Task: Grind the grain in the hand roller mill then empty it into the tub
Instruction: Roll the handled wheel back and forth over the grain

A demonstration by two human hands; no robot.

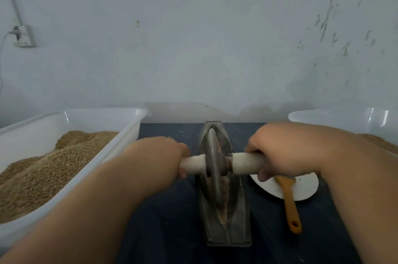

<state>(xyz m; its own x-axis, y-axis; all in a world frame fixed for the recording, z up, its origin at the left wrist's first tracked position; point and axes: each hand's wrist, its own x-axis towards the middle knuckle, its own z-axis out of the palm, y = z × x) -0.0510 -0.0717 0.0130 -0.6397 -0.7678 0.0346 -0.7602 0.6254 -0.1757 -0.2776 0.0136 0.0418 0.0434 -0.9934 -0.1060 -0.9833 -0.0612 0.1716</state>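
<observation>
We were in the grinding step: our left hand [170, 154] and right hand [280, 151] were each clenched on an end of the white handle [247, 161], with the wheel [213, 169] standing in the mill trough [237, 216] on the tabletop [168, 210] between two tubs. Crushed grain [224, 201] lay along the groove beside whole kernels (so, we judged, not yet done). Next came more rolling, then tipping it into the right tub [336, 116], probably.
</observation>
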